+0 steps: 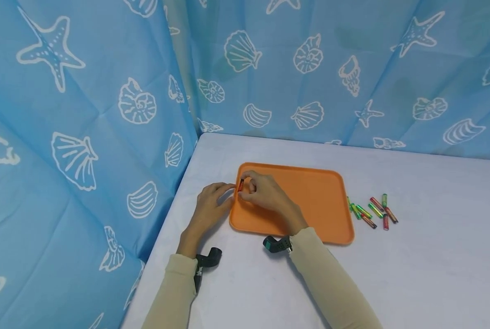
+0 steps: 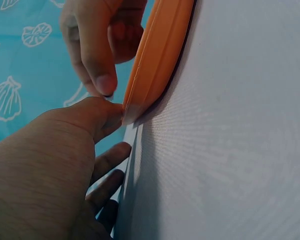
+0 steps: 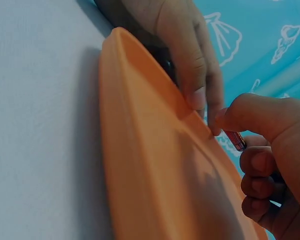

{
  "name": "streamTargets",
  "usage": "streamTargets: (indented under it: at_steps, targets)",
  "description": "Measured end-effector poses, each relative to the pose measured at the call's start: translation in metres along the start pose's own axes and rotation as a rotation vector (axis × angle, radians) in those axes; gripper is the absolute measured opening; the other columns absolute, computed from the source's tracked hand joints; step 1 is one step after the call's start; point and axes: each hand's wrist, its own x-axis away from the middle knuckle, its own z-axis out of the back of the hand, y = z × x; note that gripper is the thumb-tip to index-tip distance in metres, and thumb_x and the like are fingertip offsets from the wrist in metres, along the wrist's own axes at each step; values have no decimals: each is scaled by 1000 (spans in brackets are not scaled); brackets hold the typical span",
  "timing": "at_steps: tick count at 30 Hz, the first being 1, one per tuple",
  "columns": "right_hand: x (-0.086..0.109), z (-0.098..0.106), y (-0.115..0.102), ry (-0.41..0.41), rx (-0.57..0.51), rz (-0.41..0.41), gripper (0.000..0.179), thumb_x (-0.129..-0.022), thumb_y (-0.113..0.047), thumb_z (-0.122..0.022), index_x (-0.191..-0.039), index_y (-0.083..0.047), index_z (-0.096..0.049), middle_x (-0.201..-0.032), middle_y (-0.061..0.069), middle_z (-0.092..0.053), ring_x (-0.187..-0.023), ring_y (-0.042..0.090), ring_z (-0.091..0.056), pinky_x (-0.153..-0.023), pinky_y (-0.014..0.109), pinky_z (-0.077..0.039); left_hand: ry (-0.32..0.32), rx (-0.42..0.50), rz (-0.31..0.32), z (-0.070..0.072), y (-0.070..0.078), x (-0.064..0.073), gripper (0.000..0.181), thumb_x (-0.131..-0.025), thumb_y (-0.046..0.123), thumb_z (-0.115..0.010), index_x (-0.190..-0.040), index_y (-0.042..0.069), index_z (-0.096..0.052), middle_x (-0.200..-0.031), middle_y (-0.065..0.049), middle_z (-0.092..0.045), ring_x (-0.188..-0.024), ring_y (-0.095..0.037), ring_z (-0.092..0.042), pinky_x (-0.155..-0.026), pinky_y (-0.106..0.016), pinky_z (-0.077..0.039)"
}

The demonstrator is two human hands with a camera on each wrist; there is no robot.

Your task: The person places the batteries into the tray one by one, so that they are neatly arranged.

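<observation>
From my station I have a small red-and-black cylindrical battery [image 1: 241,185] pinched in the right hand [image 1: 264,188], thumb and forefinger appearing to bear on its two ends. It sits at the left edge of the orange tray [image 1: 306,187], just inside the rim; I can't tell whether it rests on the tray floor or hangs a little above it. The left hand [image 1: 208,205] has its fingers loosely spread, with a fingertip touching the outside of that same rim; I can't make out any firm clasp there.

I judge the battery light in the fingers but dense for its size, rigid, and hard to damage. Its smooth wrapper could slip, and its round barrel would likely roll if let go on its side. I'd take hold end to end, or squarely round mid-barrel, without squeezing hard.

It looks mostly red along the body, with a dark band at the forefinger end; the markings are too small for me to read. Well apart, beyond the tray's right edge, a scatter of green and red batteries [image 1: 375,210] lies on the white tabletop [image 1: 434,228].
</observation>
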Motion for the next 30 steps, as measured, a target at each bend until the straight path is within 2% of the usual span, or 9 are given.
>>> streamTargets:
  at_steps: [7, 15, 25, 30]
  targets:
    - [-5, -7, 4, -20, 6, -28, 30, -91, -26, -73, -116, -14, -61, -67, 1, -54, -56, 17, -49, -51, 27, -36, -14, -5, -8, -1, 1, 1, 40, -102, 29, -59, -140, 18, -60, -142, -11, -51, -138, -32, -35, -117, -55, -17]
    - [-14, -9, 3, -30, 16, -1, 28, -91, -24, -73, -114, -12, -62, -62, 2, -53, -53, 17, -49, -50, 27, -34, -9, -8, -15, 4, 1, 1, 40, -102, 29, -59, -140, 17, -59, -142, -12, -51, -139, -33, -34, -116, -56, -17]
    - [-14, -8, 2, -34, 54, -17, 29, -91, -19, -72, -117, -10, -63, -64, 1, -52, -56, 16, -49, -52, 26, -35, -7, -2, 7, 4, 1, 0, 41, -102, 30, -58, -141, 19, -59, -143, -10, -50, -139, -30, -33, -117, -54, -16]
    - [-12, -9, 3, -53, 67, -17, 30, -92, -21, -72, -117, -9, -63, -67, 1, -51, -60, 16, -48, -55, 27, -36, -14, -3, 18, 2, 1, 1, 40, -101, 29, -58, -140, 19, -60, -143, -10, -50, -139, -30, -33, -117, -54, -17]
